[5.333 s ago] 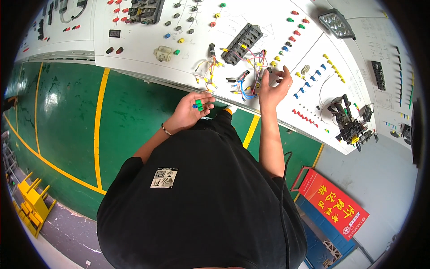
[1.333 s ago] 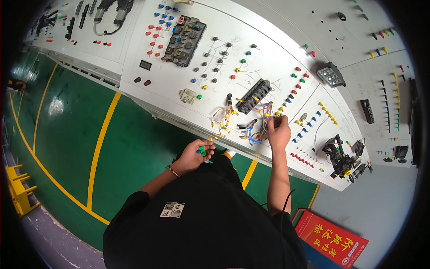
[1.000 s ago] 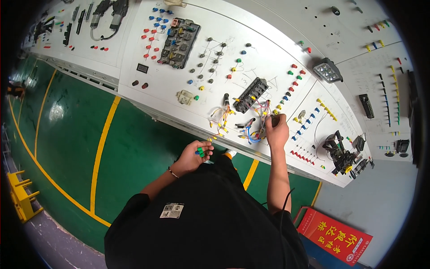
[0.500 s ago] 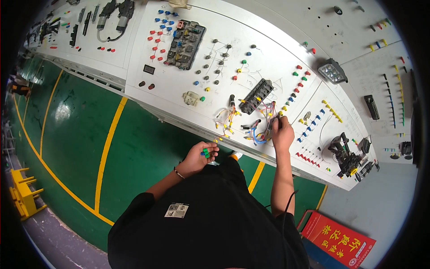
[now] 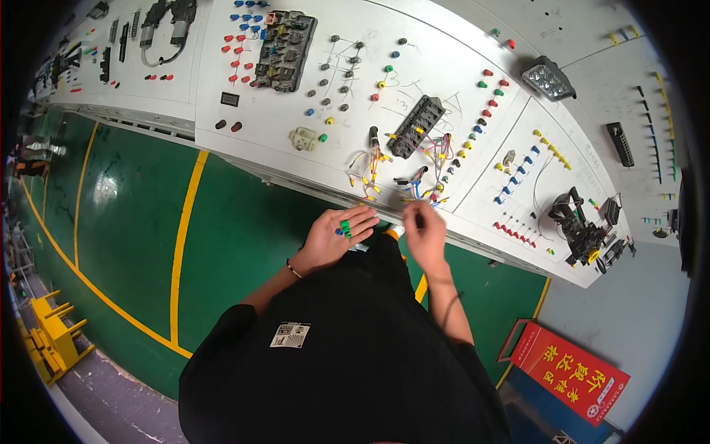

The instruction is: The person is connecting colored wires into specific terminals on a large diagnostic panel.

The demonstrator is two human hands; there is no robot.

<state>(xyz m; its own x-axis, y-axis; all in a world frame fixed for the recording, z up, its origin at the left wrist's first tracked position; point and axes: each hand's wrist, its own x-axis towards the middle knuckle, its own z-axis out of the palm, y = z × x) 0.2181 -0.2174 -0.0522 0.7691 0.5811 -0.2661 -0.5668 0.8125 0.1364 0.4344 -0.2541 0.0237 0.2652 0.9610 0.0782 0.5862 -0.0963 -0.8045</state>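
Observation:
My left hand is palm up in front of the panel's edge, fingers stretched out, and holds several small green plugs and a blue plug on them. To its right, my right hand is closed with its fingers curled together; what they hold, if anything, is too small to make out. Just beyond it, on the white panel, lies a bundle of coloured wires with yellow ends, beside a black connector block. A second wire bundle hangs from a black plug near the panel's front edge.
The panel carries rows of coloured sockets, a black fuse box and a lamp. A black mechanism stands at the right end. A red sign is at lower right, a yellow frame at lower left.
My right hand has drawn back from the yellow sockets by the wires, toward me and my left hand. My left hand has moved slightly up and right, and its fingers have straightened.

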